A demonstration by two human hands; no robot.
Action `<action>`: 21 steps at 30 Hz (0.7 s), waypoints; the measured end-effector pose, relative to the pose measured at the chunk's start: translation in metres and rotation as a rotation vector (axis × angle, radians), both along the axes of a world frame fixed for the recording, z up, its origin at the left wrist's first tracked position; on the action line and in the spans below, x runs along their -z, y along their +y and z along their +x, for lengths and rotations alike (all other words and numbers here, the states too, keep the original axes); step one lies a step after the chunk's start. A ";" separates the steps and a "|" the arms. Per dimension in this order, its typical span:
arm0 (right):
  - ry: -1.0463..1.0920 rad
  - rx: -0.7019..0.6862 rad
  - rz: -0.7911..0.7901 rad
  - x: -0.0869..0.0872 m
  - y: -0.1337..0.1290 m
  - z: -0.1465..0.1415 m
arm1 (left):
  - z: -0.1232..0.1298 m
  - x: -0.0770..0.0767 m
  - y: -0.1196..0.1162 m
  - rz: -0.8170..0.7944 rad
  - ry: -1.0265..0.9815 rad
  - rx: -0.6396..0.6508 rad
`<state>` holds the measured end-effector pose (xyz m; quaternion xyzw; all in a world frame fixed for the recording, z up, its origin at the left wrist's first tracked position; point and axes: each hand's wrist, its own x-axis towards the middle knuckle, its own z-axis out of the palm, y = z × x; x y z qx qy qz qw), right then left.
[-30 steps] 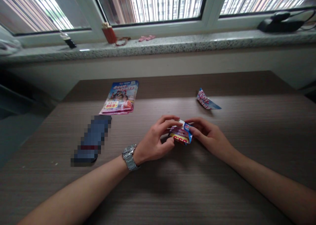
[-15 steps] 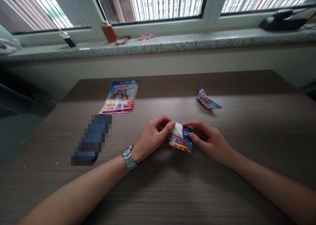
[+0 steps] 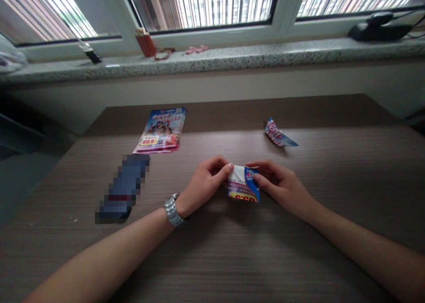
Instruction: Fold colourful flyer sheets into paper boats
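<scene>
The left hand (image 3: 203,182) and the right hand (image 3: 280,184) each pinch one side of a small folded paper (image 3: 241,186) between thumb and fingers, over the middle of the tabletop (image 3: 212,254). Its upper part shows white, the rest printed in purple, blue and yellow. A creased paper scrap (image 3: 279,135) rests beyond the right hand, one corner raised. To the far left lies a stack of leaflets (image 3: 162,131), slightly fanned; just nearer is a dark, flat, blurred-out object (image 3: 125,187), left of the wristwatch (image 3: 174,210). Behind, the granite windowsill (image 3: 259,57) carries a red holder (image 3: 145,44), pink bits (image 3: 197,49) and a black device (image 3: 380,30) with a cable.
</scene>
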<state>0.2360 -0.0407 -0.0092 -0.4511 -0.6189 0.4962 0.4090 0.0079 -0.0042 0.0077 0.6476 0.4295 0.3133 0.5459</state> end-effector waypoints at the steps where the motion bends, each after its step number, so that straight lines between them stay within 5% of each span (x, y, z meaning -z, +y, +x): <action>1: 0.013 0.013 -0.013 0.000 0.001 0.000 | 0.000 0.001 0.000 -0.018 -0.008 0.004; 8: 0.032 0.069 -0.062 -0.001 0.005 0.001 | 0.000 -0.002 0.000 -0.109 -0.029 0.050; 14: 0.018 0.097 -0.108 -0.003 0.008 0.005 | 0.000 -0.009 -0.001 0.154 0.170 0.125; 21: 0.006 0.131 -0.122 -0.002 0.010 0.006 | -0.001 -0.008 0.000 0.160 0.177 0.188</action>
